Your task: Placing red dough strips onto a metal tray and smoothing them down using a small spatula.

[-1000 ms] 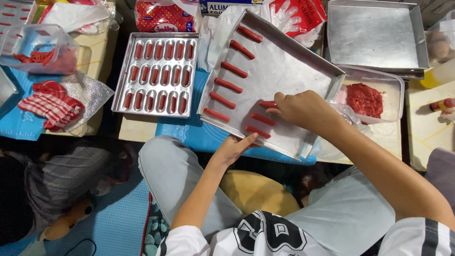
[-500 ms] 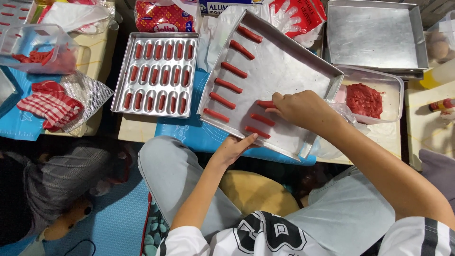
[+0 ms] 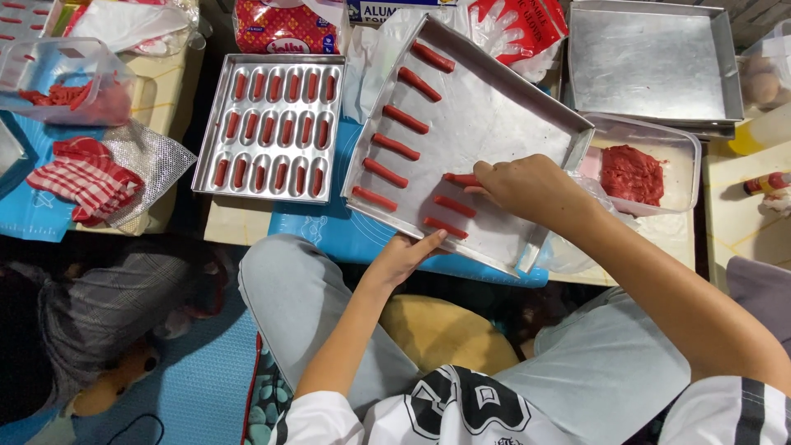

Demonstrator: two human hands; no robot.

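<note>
Blue mat (image 3: 329,231) — metal tray (image 3: 494,115) tilted

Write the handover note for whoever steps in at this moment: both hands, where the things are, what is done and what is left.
Right hand: setting a red stick onto the tilted metal tray, fingers closed on its end.
Left hand: steadying the tray's near edge, holding nothing else.
Done: a row of six red sticks along the tray's left side, plus two in a second row below the one in hand. The moulded pan to the left is full of red pieces.
Left: most of the tray is bare; red paste remains in the plastic tub on the right.
</note>
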